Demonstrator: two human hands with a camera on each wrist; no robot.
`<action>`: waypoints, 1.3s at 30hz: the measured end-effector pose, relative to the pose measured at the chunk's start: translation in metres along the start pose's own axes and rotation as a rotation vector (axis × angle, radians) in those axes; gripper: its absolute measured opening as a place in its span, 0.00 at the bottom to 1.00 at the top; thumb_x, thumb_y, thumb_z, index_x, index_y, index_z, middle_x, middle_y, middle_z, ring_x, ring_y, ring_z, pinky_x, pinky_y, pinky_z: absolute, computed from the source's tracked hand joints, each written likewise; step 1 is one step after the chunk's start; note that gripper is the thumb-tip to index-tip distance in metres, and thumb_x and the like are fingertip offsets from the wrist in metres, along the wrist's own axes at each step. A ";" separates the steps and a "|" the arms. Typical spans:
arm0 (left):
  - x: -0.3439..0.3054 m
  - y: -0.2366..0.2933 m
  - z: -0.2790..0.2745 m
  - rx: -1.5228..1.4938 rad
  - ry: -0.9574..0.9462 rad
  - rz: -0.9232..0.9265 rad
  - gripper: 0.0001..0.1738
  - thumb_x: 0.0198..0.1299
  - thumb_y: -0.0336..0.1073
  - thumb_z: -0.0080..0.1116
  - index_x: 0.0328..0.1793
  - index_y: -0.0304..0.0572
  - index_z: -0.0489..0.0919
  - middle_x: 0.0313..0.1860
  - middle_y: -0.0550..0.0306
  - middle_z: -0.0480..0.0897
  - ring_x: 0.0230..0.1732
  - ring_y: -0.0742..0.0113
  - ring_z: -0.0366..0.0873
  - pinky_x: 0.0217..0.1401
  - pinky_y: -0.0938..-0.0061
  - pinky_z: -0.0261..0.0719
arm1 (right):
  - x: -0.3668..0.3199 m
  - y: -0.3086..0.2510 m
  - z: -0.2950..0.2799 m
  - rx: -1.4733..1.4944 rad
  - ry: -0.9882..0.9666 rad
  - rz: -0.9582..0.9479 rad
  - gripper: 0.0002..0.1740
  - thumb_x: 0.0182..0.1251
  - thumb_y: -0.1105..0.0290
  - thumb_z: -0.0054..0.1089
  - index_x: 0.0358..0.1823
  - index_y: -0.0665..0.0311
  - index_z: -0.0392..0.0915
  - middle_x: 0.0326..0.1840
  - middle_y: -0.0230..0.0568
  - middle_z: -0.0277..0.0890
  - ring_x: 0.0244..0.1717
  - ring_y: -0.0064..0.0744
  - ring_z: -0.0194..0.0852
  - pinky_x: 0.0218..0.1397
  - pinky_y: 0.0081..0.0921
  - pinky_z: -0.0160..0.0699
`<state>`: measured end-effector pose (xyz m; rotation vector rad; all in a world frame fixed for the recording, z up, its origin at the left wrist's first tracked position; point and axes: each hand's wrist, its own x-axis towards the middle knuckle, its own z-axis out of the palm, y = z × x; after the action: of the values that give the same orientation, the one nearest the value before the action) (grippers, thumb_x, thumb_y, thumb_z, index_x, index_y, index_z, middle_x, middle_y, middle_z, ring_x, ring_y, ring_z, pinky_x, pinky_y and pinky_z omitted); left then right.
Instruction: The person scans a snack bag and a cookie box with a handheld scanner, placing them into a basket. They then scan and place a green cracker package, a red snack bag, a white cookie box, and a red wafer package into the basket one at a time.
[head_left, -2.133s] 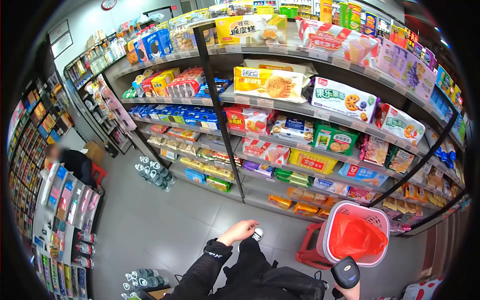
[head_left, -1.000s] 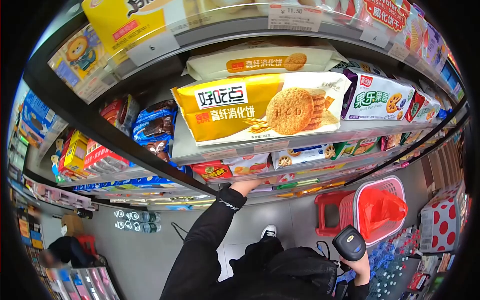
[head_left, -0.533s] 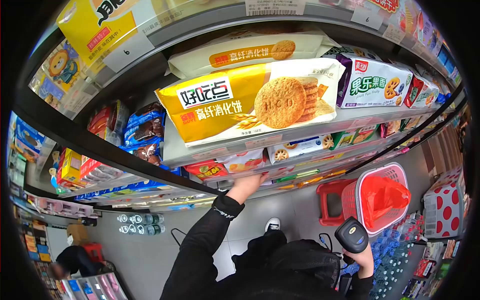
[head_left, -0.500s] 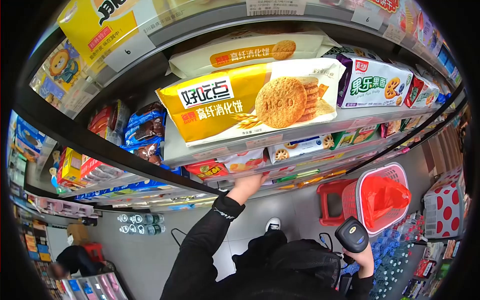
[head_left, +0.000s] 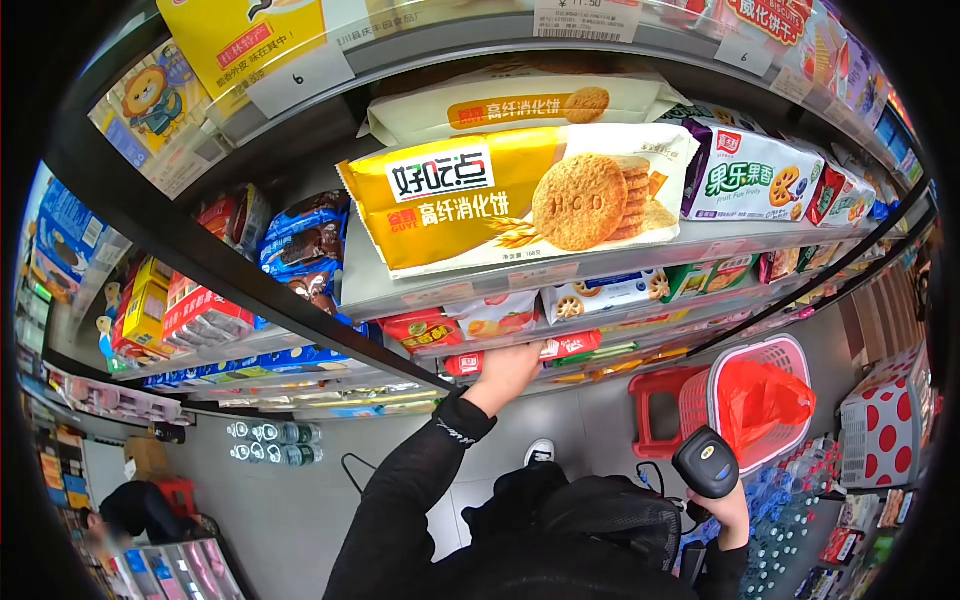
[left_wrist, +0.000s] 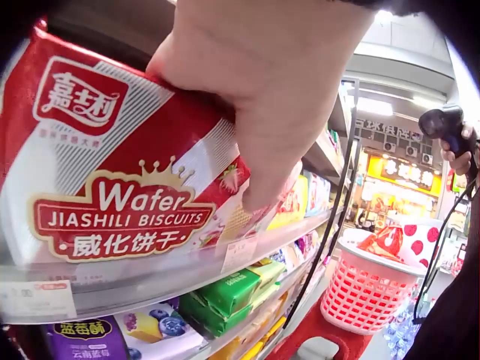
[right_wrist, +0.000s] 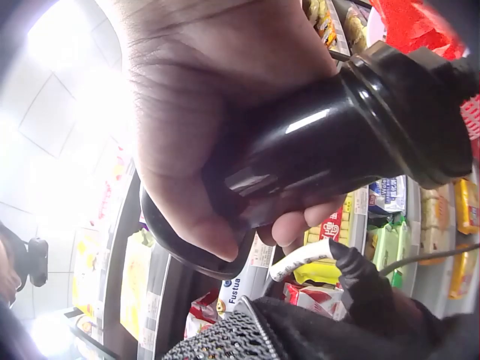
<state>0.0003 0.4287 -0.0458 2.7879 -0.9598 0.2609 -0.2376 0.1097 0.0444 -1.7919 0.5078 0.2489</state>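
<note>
My left hand reaches to a lower shelf and grips a red-and-white pack of wafer biscuits. In the left wrist view the thumb lies down the pack's front, while the other fingers go over its top and are hidden behind. The pack stands at the shelf's clear front lip, and in the head view only its red ends show past the hand. Low on the right, my right hand holds a black barcode scanner. Its fingers wrap the scanner handle in the right wrist view.
A yellow biscuit pack sits on the shelf above. A pink basket holding a red bag stands on a red stool. A black shelf post rises left of my left arm. Bottled water packs stand on the floor.
The view has come close to the shelves. My left hand went from over the floor to the lower shelf, and the red wafer pack now shows around it. The scanner stays in my right hand.
</note>
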 end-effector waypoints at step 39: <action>0.017 0.121 -0.074 -2.490 -0.807 -0.358 0.33 0.52 0.55 0.55 0.58 0.47 0.61 0.31 0.54 0.69 0.26 0.64 0.69 0.32 0.72 0.72 | -0.025 -0.019 -0.027 0.074 0.041 -0.372 0.39 0.35 0.74 0.69 0.55 0.67 0.64 0.50 0.38 0.70 0.52 0.28 0.66 0.57 0.27 0.62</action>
<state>-0.0696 0.3414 0.0434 0.4674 -0.1369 -1.2094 -0.2532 0.0932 0.0789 -1.7836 0.2018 -0.0645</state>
